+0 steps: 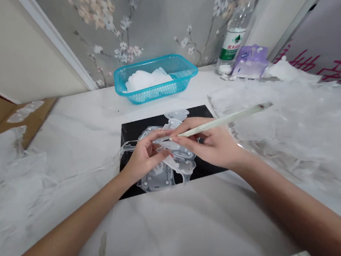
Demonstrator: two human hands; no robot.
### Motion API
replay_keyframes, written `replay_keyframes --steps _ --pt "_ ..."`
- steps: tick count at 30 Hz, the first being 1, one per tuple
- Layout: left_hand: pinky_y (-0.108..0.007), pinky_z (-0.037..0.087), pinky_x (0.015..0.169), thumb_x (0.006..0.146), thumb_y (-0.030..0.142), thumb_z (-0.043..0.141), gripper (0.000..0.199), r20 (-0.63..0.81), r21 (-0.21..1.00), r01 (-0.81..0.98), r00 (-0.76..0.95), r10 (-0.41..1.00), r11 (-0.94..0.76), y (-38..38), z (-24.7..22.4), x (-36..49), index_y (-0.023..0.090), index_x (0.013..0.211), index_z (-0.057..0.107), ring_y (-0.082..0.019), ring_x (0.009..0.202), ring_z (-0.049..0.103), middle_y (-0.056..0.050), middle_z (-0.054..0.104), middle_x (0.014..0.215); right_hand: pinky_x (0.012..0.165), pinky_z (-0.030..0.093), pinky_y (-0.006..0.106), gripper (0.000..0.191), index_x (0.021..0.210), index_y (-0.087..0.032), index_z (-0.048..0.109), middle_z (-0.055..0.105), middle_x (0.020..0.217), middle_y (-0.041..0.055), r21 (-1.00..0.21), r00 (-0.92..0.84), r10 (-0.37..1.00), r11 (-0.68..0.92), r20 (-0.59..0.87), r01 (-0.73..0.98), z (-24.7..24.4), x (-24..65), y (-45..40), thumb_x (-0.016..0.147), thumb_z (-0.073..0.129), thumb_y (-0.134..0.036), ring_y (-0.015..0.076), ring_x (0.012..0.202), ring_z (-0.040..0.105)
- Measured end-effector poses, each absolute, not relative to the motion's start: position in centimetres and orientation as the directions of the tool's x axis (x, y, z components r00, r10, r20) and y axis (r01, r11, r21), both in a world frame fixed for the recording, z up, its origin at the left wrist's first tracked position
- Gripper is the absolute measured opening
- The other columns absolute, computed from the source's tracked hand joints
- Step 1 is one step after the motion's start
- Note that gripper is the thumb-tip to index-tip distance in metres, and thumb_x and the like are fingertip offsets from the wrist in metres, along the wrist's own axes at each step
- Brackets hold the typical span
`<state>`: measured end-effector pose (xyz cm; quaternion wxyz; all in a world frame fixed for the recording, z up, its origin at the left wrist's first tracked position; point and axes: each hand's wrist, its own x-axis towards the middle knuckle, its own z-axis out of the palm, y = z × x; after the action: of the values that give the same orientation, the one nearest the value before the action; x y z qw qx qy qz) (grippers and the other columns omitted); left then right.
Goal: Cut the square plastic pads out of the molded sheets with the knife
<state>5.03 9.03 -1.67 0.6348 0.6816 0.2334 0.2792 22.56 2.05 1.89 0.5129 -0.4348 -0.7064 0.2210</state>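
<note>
Over a black mat [209,168] lie several translucent, soft-looking moulded pieces [159,179] with small raised dots. My left hand [147,152] holds one such translucent piece [174,164] between thumb and fingers, and a thin flap of it hangs down. In a pen grip, my right hand [210,140] is closed on a slim pale-handled tool [226,119]. The tool's tip meets the held piece close to my left fingertips. The exact kind of tip is too small to make out. Both hands are just above the middle of the mat.
Behind the mat stands a blue plastic basket [158,95] with white material inside. A large bottle [234,37] and a purple packet [250,62] are at the back right. Heaps of translucent sheets [296,120] lie right and left. Cardboard [41,114] lies at the left.
</note>
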Motion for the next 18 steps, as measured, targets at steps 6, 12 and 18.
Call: replay_keyframes --steps 6,12,18 --pt "-0.025 0.053 0.067 0.076 0.021 0.067 0.039 0.078 0.996 -0.023 0.742 0.666 -0.091 9.02 -1.76 5.01 0.022 0.115 0.061 -0.012 0.074 0.062 -0.009 0.054 0.123 0.05 0.04 0.019 0.009 0.077 -0.016 0.06 0.061 0.072 0.0009 -0.716 -0.186 0.831 0.549 0.525 0.432 1.12 22.57 2.26 0.084 0.055 -0.014 0.0079 0.06 0.053" --pt "-0.025 0.053 0.065 0.075 0.019 0.067 0.037 0.065 0.997 -0.018 0.742 0.667 -0.077 8.92 -1.65 5.06 0.022 0.112 0.063 -0.013 0.074 0.062 -0.009 0.052 0.124 0.052 0.04 0.019 0.011 0.076 -0.017 0.061 0.061 0.071 0.0001 -0.715 -0.2 0.827 0.556 0.525 0.423 1.02 22.4 2.21 0.084 0.055 -0.013 0.0078 0.06 0.052" --pt "-0.026 0.053 0.067 0.076 0.018 0.065 0.035 0.078 0.994 -0.012 0.751 0.656 -0.104 8.9 -1.49 5.13 0.022 0.111 0.063 -0.012 0.074 0.061 -0.009 0.051 0.123 0.059 0.042 0.021 0.012 0.077 -0.017 0.06 0.062 0.073 0.0007 -0.683 -0.229 0.813 0.576 0.535 0.449 0.92 22.47 2.26 0.085 0.052 -0.012 0.009 0.065 0.053"
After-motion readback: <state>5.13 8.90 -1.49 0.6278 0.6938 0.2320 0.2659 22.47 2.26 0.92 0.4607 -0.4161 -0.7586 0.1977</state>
